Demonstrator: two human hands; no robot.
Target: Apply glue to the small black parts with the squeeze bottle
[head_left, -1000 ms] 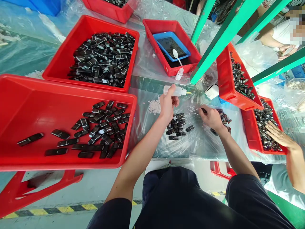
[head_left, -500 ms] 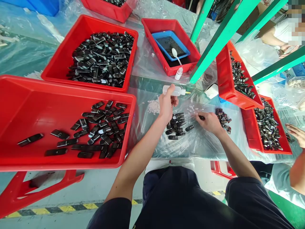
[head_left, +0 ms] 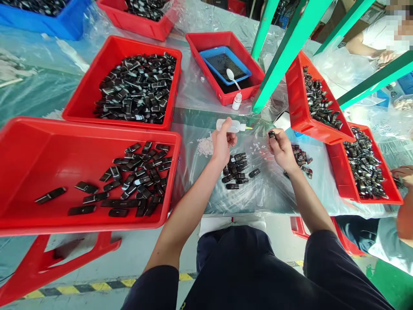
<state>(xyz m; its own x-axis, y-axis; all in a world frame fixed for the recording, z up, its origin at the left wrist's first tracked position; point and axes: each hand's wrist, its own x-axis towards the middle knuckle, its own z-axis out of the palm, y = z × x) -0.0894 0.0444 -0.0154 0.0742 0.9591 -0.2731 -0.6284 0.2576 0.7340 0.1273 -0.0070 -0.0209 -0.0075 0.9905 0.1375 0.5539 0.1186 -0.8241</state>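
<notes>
My left hand (head_left: 222,141) is closed around a translucent squeeze bottle (head_left: 234,126), thumb laid over its upper side. The bottle lies roughly level, its thin yellow nozzle directed toward my right hand (head_left: 283,150). My right hand pinches one small black piece (head_left: 272,135) between thumb and fingers, raised above the work surface; nozzle and piece are apart.

Below and between both grips, a pile of black pieces (head_left: 237,168) rests on the plastic-covered table (head_left: 219,202), with one single piece (head_left: 254,172) just to its right. Beside my left grip is a heap of white bits (head_left: 205,146); more white bits (head_left: 257,147) are scattered between the hands. A second cluster of dark pieces (head_left: 300,157) sits just right of my right grip.

Beyond my left grip stand a small dropper bottle (head_left: 236,101) and a red tray (head_left: 245,92), which holds a blue tray (head_left: 213,68) and a white spoon (head_left: 230,74). To the far left of my grip, a large red tub (head_left: 80,155) contains black pieces. Green bars (head_left: 290,56) rise beyond my right grip. Striped tape (head_left: 108,285) marks the floor below.
</notes>
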